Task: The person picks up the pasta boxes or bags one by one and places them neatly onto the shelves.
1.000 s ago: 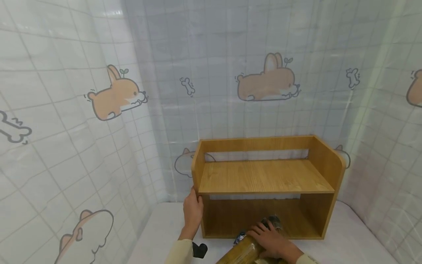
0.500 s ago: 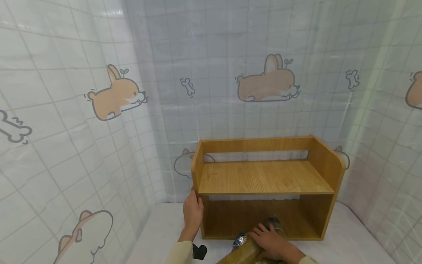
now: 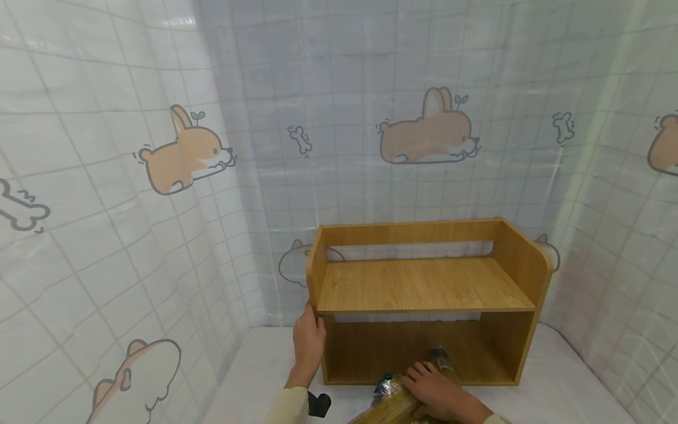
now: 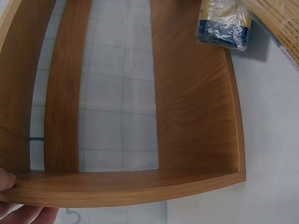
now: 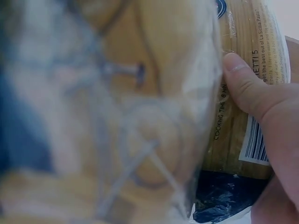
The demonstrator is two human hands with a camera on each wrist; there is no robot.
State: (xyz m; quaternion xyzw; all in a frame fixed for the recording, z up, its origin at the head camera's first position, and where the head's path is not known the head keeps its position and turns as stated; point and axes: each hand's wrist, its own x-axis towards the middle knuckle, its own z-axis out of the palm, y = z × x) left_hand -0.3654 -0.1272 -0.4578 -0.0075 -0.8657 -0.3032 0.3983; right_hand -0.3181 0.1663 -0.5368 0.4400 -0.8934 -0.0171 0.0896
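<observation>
A two-tier wooden shelf [image 3: 424,285] stands on the table. My left hand [image 3: 309,341] grips the front edge of its left side panel; in the left wrist view the thumb [image 4: 6,179] and fingers lie on opposite faces. My right hand [image 3: 435,391] holds a clear-wrapped spaghetti pack [image 5: 233,149] at the lower tier's front, its thumb [image 5: 243,81] across the printed label. That pack's far end [image 3: 441,357] reaches into the lower tier. Another long yellow pack [image 3: 391,407] lies to the left of the hand, very close and blurred in the right wrist view.
A dark heart-shaped piece [image 3: 319,404] shows beside the left sleeve. White tablecloth [image 3: 259,365] covers the table. Wall sheets [image 3: 344,188] with cartoon dogs hang behind and at both sides.
My right hand has shifted slightly right and toward me on the packs, and the shiny blue-silver end of the left pack shows more. The left hand stays on the side panel.
</observation>
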